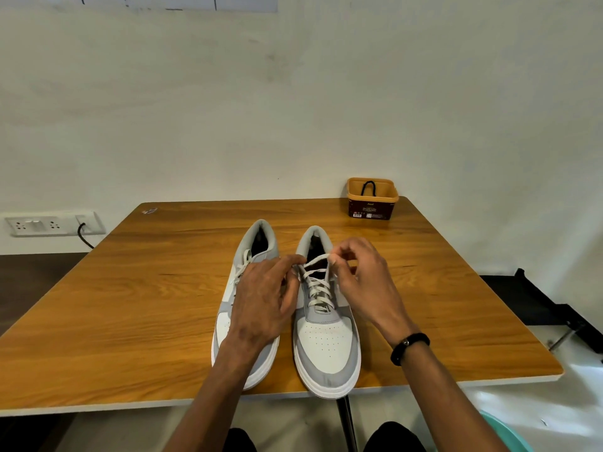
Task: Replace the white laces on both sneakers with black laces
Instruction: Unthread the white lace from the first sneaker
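Both hands pinch the white lace [318,282] of the right sneaker [326,334]: left hand [264,298], right hand [362,278]. Tub [372,203] at the desk's far right corner holds black lace [368,187].

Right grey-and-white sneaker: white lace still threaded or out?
Threaded. White lace crosses the right grey-and-white sneaker's eyelets; both hands pinch its top.

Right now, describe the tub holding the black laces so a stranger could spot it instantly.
Start at the wooden table and look past the two sneakers to its far right corner, by the white wall. There stands a small orange tub with a dark brown label, a black lace looped inside it. It is the only container on the table.
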Tool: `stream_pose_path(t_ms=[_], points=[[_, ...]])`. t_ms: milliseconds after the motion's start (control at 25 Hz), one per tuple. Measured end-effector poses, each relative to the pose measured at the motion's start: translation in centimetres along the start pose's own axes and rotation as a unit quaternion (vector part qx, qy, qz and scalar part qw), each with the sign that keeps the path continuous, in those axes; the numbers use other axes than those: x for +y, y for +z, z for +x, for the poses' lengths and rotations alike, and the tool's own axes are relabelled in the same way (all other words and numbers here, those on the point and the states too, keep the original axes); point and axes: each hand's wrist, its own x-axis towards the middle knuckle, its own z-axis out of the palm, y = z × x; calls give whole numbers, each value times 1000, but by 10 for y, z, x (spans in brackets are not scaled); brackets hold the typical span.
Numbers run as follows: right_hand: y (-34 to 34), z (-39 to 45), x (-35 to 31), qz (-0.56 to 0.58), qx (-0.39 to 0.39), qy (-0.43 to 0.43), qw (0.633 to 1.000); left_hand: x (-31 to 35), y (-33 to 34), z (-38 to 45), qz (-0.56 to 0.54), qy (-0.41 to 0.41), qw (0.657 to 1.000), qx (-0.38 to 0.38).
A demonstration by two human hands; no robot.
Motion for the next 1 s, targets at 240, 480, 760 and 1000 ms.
stream_pose_path(t_ms=[240, 480, 760, 1000], points=[[-24, -2, 28, 105, 139, 167, 970, 1, 0, 1, 0, 5, 1000, 6], [-3, -15, 19, -19, 33, -44, 998, 3, -1, 8, 8, 6, 1000, -9], [18, -29, 28, 3, -65, -27, 998, 39, 5, 37, -68, -110, 980, -152], [29, -37, 29, 53, -22, -13, 998, 26, -39, 47, -614, -423, 666, -14]])
